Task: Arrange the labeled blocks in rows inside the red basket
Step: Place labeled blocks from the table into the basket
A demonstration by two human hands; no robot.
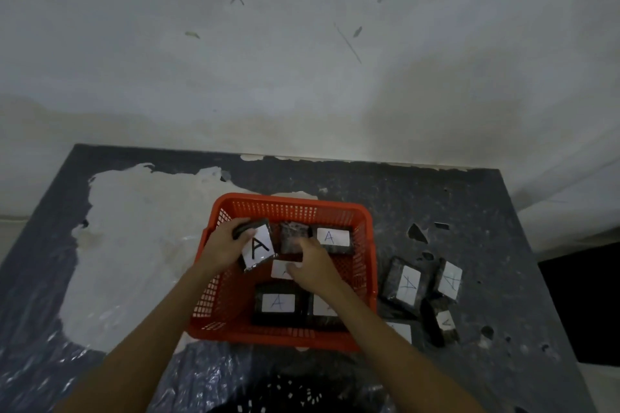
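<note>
Near you, your left hand (224, 242) grips a tilted A-block (257, 246) over the red basket (364, 265); right hand (312, 266) presses another block (280, 270).

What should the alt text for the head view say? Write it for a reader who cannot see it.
Two bare hands work inside a red basket on a dark table: the left hand grips an A-labeled block, the right hand rests on another block. Several labeled blocks lie in the basket; more blocks wait on the table to its right.

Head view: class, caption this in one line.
Left hand holds an A-labeled block in the red basket; right hand adjusts another.
</note>
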